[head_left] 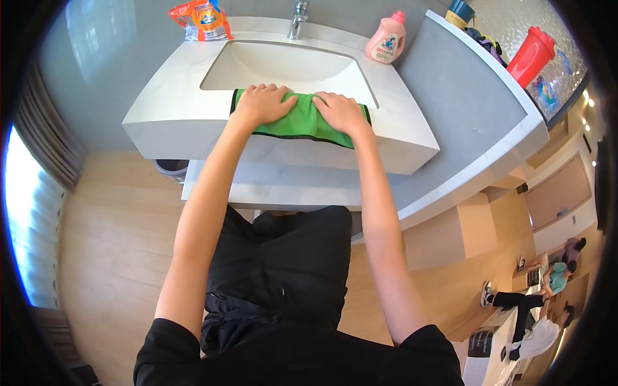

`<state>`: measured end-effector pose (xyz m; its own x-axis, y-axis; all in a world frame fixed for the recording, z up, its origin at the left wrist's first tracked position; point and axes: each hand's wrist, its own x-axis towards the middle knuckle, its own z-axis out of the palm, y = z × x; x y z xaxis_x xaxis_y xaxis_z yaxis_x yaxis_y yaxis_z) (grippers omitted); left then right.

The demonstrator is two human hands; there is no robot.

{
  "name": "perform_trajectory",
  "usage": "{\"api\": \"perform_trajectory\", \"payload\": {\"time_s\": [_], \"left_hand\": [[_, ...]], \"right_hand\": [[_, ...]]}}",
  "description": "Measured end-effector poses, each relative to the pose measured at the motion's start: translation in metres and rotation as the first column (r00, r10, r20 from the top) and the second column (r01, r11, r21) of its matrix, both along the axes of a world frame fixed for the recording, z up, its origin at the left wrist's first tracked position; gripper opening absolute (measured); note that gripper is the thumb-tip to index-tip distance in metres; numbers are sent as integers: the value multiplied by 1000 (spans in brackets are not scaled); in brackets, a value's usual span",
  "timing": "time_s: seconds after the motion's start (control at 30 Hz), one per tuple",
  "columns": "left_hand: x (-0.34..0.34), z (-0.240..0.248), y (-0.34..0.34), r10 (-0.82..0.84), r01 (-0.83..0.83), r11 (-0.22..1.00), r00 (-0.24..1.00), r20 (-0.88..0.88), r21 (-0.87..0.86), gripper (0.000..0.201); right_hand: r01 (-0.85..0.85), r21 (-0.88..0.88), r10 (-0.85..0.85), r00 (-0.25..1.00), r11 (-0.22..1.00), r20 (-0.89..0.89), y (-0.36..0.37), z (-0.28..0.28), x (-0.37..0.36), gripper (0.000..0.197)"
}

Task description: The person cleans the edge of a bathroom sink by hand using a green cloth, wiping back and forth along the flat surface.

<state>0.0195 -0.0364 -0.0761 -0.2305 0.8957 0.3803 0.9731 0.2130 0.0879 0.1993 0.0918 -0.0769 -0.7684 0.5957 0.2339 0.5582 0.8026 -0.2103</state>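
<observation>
A green cloth with black edging lies spread along the front rim of a white washbasin counter, its near edge hanging down over the front face. My left hand presses on the cloth's left part, fingers bent over its far edge and the thumb pointing inward. On the right part rests my right hand, gripping the cloth the same way. Shallow folds show in the fabric between the thumbs. Just beyond my fingers is the sunken white basin; under my palms the cloth is hidden.
A chrome faucet stands behind the basin. An orange detergent bag sits back left, a pink bottle back right. A grey partition borders the right side, with a red container beyond. Several people are at far right.
</observation>
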Motion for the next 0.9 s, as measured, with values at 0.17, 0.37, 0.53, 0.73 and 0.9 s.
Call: {"api": "perform_trajectory", "payload": {"time_s": [0.17, 0.37, 0.53, 0.73, 0.9], "left_hand": [[-33, 19, 27, 41, 19, 971, 969, 244, -238, 56], [-50, 15, 27, 36, 5, 987, 970, 242, -163, 53], [-28, 25, 2, 95, -60, 969, 986, 138, -238, 45], [-14, -11, -29, -8, 9, 992, 1000, -12, 126, 39], [8, -14, -42, -8, 1, 994, 998, 59, 109, 34]], "right_hand": [[109, -137, -98, 992, 985, 84, 20, 20, -22, 50], [100, -147, -102, 995, 984, -2, 31, 15, -33, 44], [109, -182, -129, 986, 977, -103, 16, 24, -20, 38], [4, -52, -13, 985, 999, -170, -12, 9, -2, 37], [17, -13, -19, 980, 1000, -200, -25, -1, 14, 36]]}}
